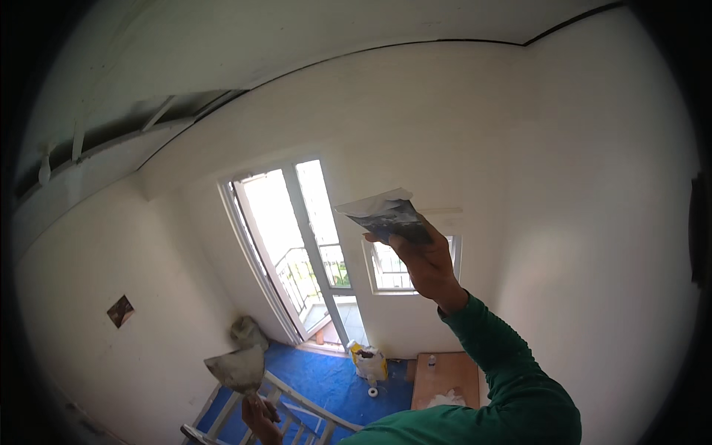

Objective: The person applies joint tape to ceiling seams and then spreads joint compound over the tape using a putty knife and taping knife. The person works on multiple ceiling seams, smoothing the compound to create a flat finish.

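My right hand (pixel 426 267), at the end of a raised green-sleeved arm, grips a dark-bladed putty knife (pixel 389 216). White paste lies along the blade's far edge, which is tilted up toward the upper part of the wall. Lower down on the left, my left hand (pixel 259 421) is closed round the handle of a second putty knife (pixel 237 369). That one has a broad, fan-shaped grey blade with smears on it, held blade up. The two tools are well apart, and neither visibly touches a wall.
A pale ladder (pixel 280 387) stands below me over a blue sheet (pixel 297 365). Beyond are a yellow-and-white bag (pixel 368 363), a tape roll (pixel 373 391), a grey sack (pixel 248 334) and a brown board (pixel 437 371) bearing white material. An open glass door (pixel 304 245) leads to a balcony.
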A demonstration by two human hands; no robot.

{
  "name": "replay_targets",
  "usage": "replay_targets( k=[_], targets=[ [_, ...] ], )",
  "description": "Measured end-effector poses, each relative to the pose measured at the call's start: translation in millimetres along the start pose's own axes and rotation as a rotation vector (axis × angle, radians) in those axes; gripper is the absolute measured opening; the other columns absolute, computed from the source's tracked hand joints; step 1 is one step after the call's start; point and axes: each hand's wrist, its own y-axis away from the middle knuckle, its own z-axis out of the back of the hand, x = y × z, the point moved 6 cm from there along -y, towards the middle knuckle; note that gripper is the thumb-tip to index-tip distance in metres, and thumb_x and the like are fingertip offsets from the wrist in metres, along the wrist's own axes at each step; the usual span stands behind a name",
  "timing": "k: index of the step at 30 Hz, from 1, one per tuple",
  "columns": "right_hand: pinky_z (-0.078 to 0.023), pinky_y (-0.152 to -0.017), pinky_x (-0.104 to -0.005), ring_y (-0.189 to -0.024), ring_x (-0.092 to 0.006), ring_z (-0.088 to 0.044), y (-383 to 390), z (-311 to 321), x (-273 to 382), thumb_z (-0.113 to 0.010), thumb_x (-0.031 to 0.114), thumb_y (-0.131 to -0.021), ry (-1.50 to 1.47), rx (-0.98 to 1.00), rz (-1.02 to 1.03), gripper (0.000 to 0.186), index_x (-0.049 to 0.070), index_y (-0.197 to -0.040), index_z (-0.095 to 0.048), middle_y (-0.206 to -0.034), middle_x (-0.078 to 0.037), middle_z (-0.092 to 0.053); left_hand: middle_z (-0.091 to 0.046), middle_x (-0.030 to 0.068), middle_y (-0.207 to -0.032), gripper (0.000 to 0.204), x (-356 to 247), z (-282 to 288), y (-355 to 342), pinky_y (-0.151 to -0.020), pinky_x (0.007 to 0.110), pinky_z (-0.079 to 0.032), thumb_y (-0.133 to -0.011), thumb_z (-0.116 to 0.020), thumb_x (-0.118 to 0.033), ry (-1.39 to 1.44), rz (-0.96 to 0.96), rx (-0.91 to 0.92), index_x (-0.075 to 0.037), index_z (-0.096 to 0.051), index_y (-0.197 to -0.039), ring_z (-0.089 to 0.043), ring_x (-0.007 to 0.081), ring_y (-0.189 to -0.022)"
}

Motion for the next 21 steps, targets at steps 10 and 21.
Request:
replay_targets(
  k=[10, 21],
  targets=[
    [-0.054, -0.105, -0.0470, -0.126, -0.0407, -0.063, 83, -44, -65, -0.051, -0.014, -0.096, 0.161, 0.411, 0.131, 0.055, 0.012, -0.144, -0.054, -0.139, -0.024, -0.061, -0.045, -0.0014, -0.064, 0.029, -99, -189, 25, -0.045, 0.025, -0.035, -0.106, -0.055, -0.029, 0.319, 0.469, 0.538, -0.001, -0.059, -0.112, -0.042, 0.0074, -0.047],
    [-0.062, -0.087, -0.0452, -0.108, -0.0313, -0.072, 113, 6, -105, -0.048, 0.004, -0.102, -0.142, 0.041, -0.854, 0.039, -0.003, -0.140, -0.051, -0.125, -0.019, -0.068, -0.069, 0.0102, -0.082, 0.035, -104, -167, 15, -0.060, 0.030, -0.052, -0.099, -0.067, -0.009, -0.280, -0.175, 0.448, 0.001, -0.059, -0.132, -0.065, 0.0165, -0.065]
  ],
)
